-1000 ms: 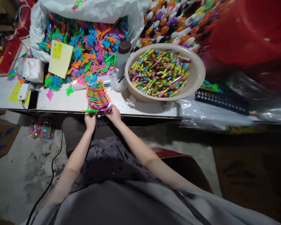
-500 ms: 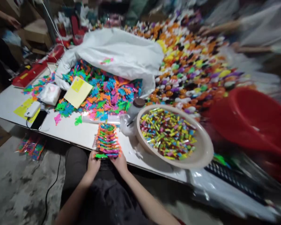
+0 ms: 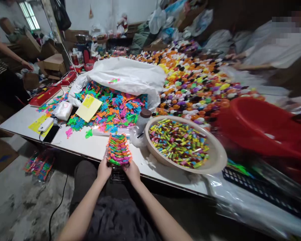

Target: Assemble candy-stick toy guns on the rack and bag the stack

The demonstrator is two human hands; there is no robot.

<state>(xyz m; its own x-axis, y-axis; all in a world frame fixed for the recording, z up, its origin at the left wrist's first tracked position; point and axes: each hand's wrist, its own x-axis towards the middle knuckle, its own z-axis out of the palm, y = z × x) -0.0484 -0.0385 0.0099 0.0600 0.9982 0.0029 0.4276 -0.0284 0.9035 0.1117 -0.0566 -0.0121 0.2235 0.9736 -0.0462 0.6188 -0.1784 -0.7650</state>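
From my remote station I read the white table (image 3: 75, 144) as the main work surface, with a heap of mixed small items (image 3: 190, 83) covering its far right portion. A white sack (image 3: 130, 72) lies left of that heap, and the loose plastic pieces (image 3: 115, 107) spill from its near side; this supply is large, so I judge that most of it is unsorted. A red tub (image 3: 263, 120) sits at the right, and a beige basin (image 3: 217, 157) of small wrapped sticks (image 3: 178, 142) stands between it and my hands. Below the table edge at left are packs (image 3: 41, 165) of similar bright colours, which I judge to be finished units. The stack (image 3: 119, 149) is at the near edge of the table, centre, laid in many even layers; I judge its layering well advanced. I cannot tell whether clear film covers it, so wrapping cannot be confirmed as done or left. My left hand (image 3: 104, 171) is closed at its near left corner and my right hand (image 3: 132, 172) at its near right corner. A black rack (image 3: 117, 175) shows between them; whether the hidden fingertips also grip it, I cannot tell.
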